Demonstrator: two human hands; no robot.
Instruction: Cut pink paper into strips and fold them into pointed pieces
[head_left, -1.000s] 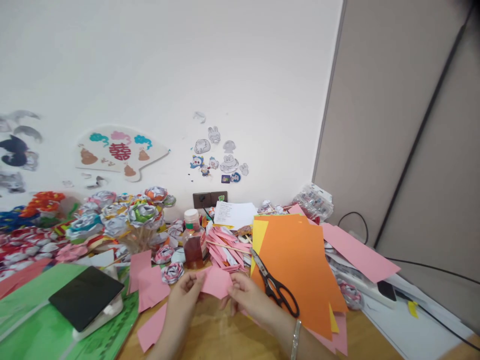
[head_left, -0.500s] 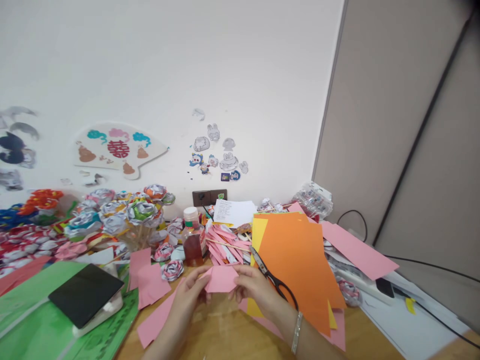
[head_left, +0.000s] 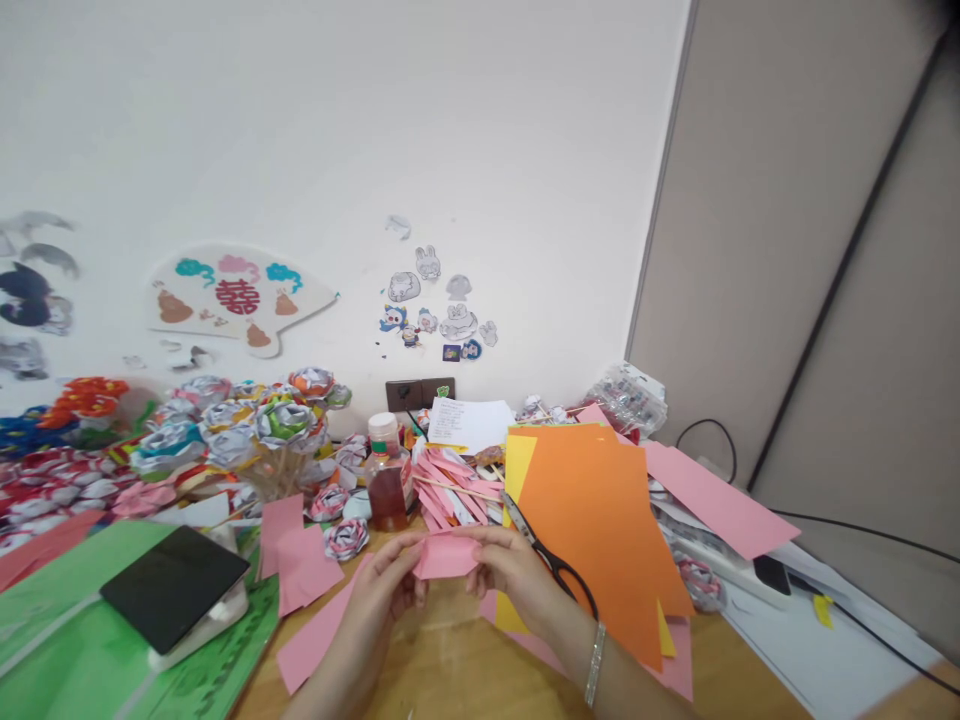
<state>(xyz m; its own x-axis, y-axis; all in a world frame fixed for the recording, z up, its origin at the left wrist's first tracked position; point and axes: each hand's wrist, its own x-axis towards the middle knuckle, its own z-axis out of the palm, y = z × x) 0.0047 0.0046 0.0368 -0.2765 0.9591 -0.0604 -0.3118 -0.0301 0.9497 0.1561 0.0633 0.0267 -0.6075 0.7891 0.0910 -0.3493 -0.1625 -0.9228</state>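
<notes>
Both my hands hold a small folded piece of pink paper (head_left: 446, 556) above the wooden table (head_left: 465, 670). My left hand (head_left: 386, 590) pinches its left end and my right hand (head_left: 510, 570) pinches its right end. A silver bracelet (head_left: 594, 665) sits on my right wrist. Black-handled scissors (head_left: 551, 560) lie just right of my right hand, on a stack of orange paper (head_left: 600, 520). Loose pink sheets (head_left: 304, 560) lie to the left of my left hand.
A brown glue bottle (head_left: 388, 490) and a heap of pink paper strips (head_left: 450, 485) stand behind my hands. Paper roses (head_left: 247, 425) crowd the back left. A black device (head_left: 176, 585) rests on green paper (head_left: 67, 640). Cables and a power strip (head_left: 735, 575) lie at the right.
The pink paper has been folded narrower between my hands. Both hands have risen a little and moved slightly right.
</notes>
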